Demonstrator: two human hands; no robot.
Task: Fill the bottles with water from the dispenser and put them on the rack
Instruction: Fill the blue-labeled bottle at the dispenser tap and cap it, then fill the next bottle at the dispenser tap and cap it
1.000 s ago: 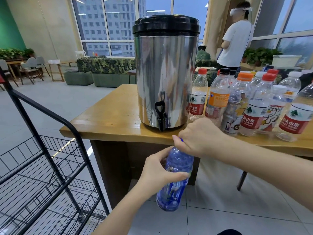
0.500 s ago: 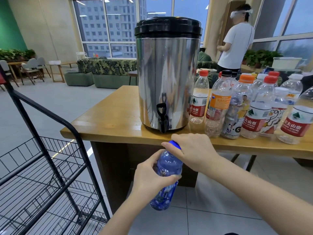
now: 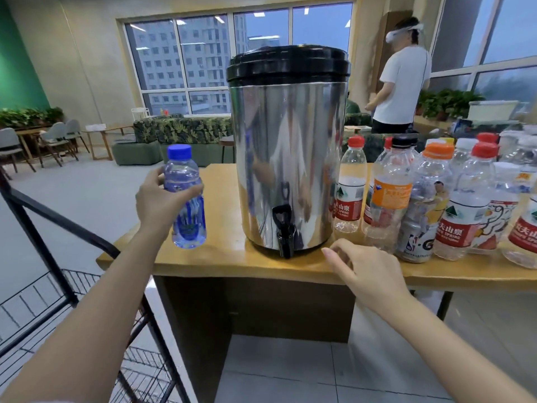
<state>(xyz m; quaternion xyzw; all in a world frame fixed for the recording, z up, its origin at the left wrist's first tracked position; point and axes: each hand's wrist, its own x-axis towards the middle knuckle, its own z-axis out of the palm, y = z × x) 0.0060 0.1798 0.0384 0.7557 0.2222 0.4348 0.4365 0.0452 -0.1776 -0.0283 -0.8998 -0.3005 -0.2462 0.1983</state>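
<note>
Near left, a black wire rack [image 3: 58, 219] stands beside the wooden table [image 3: 226, 258]. The left hand [image 3: 158, 203] wraps its fingers round 1 small blue bottle [image 3: 187, 205], capped and nearly upright, held above the table's left end, left of the dispenser [image 3: 290, 146]. The right hand [image 3: 367, 267] hovers at the table's near edge, fingers loosely curled, holding nothing, just right of the black tap [image 3: 283, 228]. Clear capped bottles [image 3: 421, 199] crowd the right. Far right stands a person [image 3: 402, 82].
</note>
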